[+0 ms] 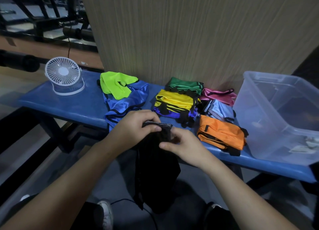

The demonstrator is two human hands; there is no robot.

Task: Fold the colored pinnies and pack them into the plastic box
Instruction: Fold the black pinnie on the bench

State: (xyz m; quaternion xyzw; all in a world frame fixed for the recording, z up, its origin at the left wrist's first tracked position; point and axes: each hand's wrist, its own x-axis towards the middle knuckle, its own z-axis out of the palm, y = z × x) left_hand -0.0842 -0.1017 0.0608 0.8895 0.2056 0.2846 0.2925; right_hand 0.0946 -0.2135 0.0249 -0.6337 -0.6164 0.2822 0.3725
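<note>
Black pinny [155, 174] hangs off the near edge of the desk [74, 107], top hem up in both my hands. Left hand [136, 124] w/ closed grip pinching the hem; right hand [179, 143] gripping the cloth just below, thumb on it. Just past, on the desk: orange pinny [222, 135] folded at right, blue pinny [126, 104] unfolded w/ lime pinny [115, 85] on top at left. Between them, folded yellow pinny [174, 100] over a purple one; green pinny [184, 86] and pink pinny [219, 95] behind. Plastic box [276, 119] at far right, white fan [63, 74] at far left.
</note>
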